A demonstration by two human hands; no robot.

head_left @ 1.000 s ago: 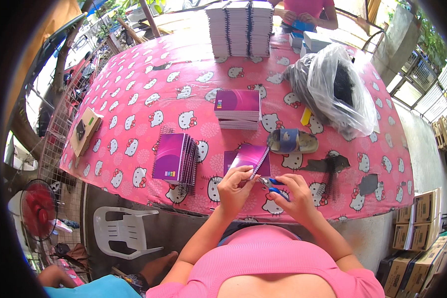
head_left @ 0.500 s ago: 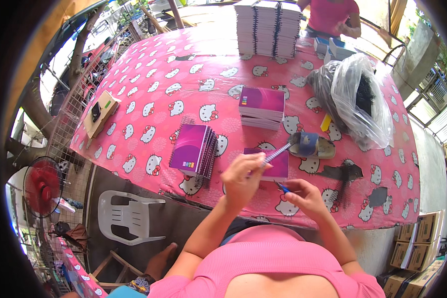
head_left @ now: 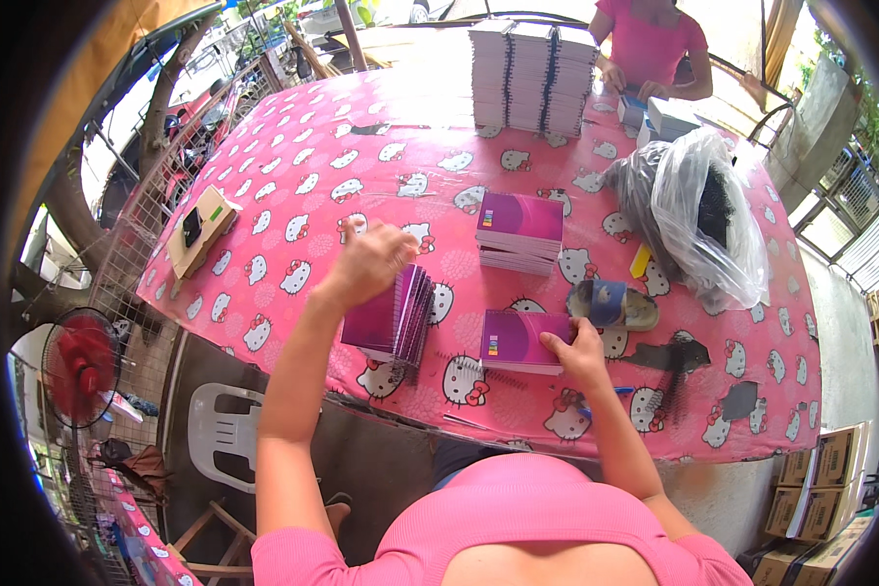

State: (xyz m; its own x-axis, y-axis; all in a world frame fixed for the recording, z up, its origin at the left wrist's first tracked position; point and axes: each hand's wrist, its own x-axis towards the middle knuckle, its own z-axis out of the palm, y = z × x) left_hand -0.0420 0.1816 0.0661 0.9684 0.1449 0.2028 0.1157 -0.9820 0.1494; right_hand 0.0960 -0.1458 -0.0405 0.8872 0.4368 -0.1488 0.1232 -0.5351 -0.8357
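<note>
A small notebook with a purple cover (head_left: pixel 518 334) lies in front of me. My right hand (head_left: pixel 584 352) grips its right edge, thumb on the cover. A blue-handled tool (head_left: pixel 623 391) shows partly beside that wrist, on the table. My left hand (head_left: pixel 369 262) is over the back of a stack of purple spiral notebooks (head_left: pixel 376 317) to the left, its fingers curled and their tips hidden. Whatever they hold cannot be made out. Behind the notebook stands another purple stack (head_left: pixel 520 220). A dark binding coil (head_left: pixel 454 363) lies beside the held notebook.
A blue-strapped slipper (head_left: pixel 610 305) lies right of the notebook, near a clear plastic bag (head_left: pixel 703 220) with black contents. Tall stacks of bound books (head_left: pixel 532 83) stand at the back. A person in pink (head_left: pixel 649 44) handles small boxes there. A phone (head_left: pixel 192 227) lies far left.
My left hand has moved left to the notebook stack, and the coil it held is no longer visible in it. My right hand has let go of the blue-handled tool and taken hold of the notebook.
</note>
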